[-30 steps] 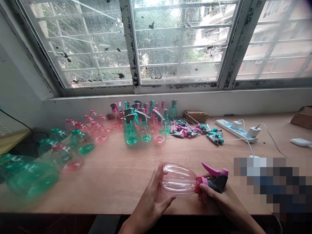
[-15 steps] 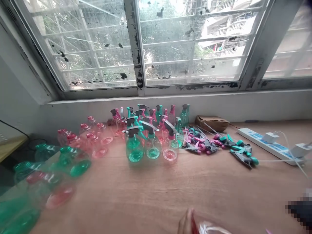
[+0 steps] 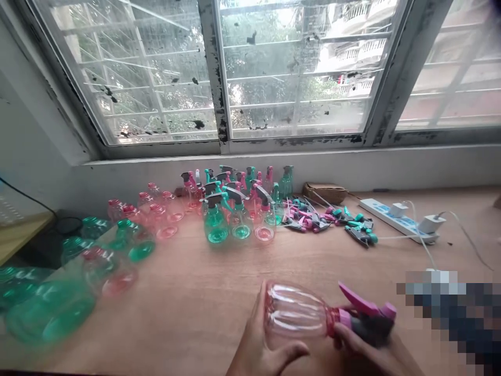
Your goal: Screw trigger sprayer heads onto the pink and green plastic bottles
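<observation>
A clear pink spray bottle (image 3: 297,310) lies sideways between my hands above the front of the table, its pink and dark grey trigger head (image 3: 371,316) pointing right. My left hand (image 3: 266,339) cups the bottle's base, thumb stretched along the near side. Fingers of my right hand (image 3: 358,339) close round the collar where the head meets the neck. Part of the right hand is hidden behind the head. Beyond them stand finished-looking spray bottles in green (image 3: 216,222) and pink (image 3: 265,222), with trigger heads on.
Open-necked bottles, pink (image 3: 158,219) and green (image 3: 135,240), stand at the left. A pile of loose trigger heads (image 3: 309,216) lies behind my hands. Right of it are a power strip (image 3: 391,219) with cables and a brown pouch (image 3: 324,192). A pixelated patch covers the right front.
My hands and the pink spray bottle have risen into view from the bottom edge, where only a small part showed. The camera view has shifted, so the table things sit higher in it.
</observation>
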The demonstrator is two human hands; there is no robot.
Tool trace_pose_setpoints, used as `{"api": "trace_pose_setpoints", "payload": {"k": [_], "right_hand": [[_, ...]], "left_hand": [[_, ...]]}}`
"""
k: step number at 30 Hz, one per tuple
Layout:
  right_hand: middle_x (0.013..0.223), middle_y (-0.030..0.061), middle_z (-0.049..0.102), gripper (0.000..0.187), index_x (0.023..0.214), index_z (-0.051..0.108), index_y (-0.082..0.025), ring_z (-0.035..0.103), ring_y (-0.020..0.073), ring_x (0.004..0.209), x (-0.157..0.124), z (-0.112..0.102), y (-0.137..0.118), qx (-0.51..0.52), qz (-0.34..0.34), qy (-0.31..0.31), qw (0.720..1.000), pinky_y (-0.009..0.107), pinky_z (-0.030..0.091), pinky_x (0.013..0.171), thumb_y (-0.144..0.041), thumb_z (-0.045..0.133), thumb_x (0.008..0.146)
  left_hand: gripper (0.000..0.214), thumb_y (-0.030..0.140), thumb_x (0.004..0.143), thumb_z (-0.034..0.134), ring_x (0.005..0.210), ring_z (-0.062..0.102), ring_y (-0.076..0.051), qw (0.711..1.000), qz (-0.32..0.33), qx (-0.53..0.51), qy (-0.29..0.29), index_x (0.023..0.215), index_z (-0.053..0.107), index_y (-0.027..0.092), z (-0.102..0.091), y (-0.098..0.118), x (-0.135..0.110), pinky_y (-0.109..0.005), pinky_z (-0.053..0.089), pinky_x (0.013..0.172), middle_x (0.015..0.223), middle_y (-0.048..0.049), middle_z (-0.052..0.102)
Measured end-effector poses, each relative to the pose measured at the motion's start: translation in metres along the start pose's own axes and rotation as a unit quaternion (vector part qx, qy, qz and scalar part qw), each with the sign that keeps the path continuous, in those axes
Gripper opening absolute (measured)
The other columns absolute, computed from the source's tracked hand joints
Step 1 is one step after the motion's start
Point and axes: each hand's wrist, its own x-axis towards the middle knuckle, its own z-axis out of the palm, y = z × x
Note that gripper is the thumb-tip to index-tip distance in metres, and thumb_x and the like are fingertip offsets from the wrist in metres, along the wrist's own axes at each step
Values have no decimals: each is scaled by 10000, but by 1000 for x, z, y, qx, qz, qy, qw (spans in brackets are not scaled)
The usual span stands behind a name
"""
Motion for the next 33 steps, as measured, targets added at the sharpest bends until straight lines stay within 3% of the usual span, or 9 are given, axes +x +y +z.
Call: {"api": "trace_pose_setpoints", "payload": {"k": [3,7,12,18,22,26,30,33], "right_hand": [[635,18,688,345,961,673,-187,618,218,588,12,9,-24,10,-54,0,998,341,486,566,-494,738,820],[581,-28,629,308,986,617,-177,558,167,555,14,20,-37,63,-83,-37,994,319,453,614,-443,717,868],[587,-41,621,309,977,592,-196,532,142,535,8,22,-21,102,-83,-28,991,273,411,552,-424,755,847],[595,-9,647,322,909,666,-163,547,138,532,7,16,-8,110,-79,-38,990,249,394,509,-445,786,808],[621,-6,645,303,862,666,-163,541,124,538,10,16,-6,141,-81,-45,986,227,368,493,-442,776,822],[623,-3,646,319,846,656,-162,546,131,529,8,18,-8,140,-87,-54,985,231,366,482,-457,775,815],[608,4,659,348,916,677,-157,556,150,539,7,18,-11,106,-93,-61,988,257,401,515,-463,791,794],[575,-8,637,349,908,688,-156,533,145,528,7,18,-12,95,-99,-58,989,261,394,522,-478,775,806]], "left_hand": [[878,450,820,765,1386,456,-358,999,18,26,14,1520,286,221,-1,20,-2,-491,328,1177,1497,-154,486],[886,367,843,753,1387,442,-330,979,47,168,104,1542,222,244,-5,22,-4,-486,319,1174,1503,-128,451],[1059,384,740,843,1300,530,-349,984,46,159,69,1557,185,240,-7,16,-10,-505,367,1131,1429,-149,522],[689,414,851,732,1284,556,-335,989,66,127,37,1436,455,177,-10,24,-9,-450,419,1103,1340,-142,614],[825,336,839,756,1408,422,-322,988,76,130,36,1529,308,263,-11,20,-9,-484,267,1197,1526,-108,460],[945,335,825,765,1437,389,-314,990,71,121,34,1567,185,270,-11,16,-11,-485,245,1208,1573,-118,394],[819,395,820,764,1383,459,-342,990,68,110,46,1503,356,201,-13,17,-9,-472,351,1158,1470,-159,513],[790,377,771,816,1322,524,-338,990,72,116,44,1449,447,207,-13,17,-7,-459,380,1140,1377,-135,599]]}}
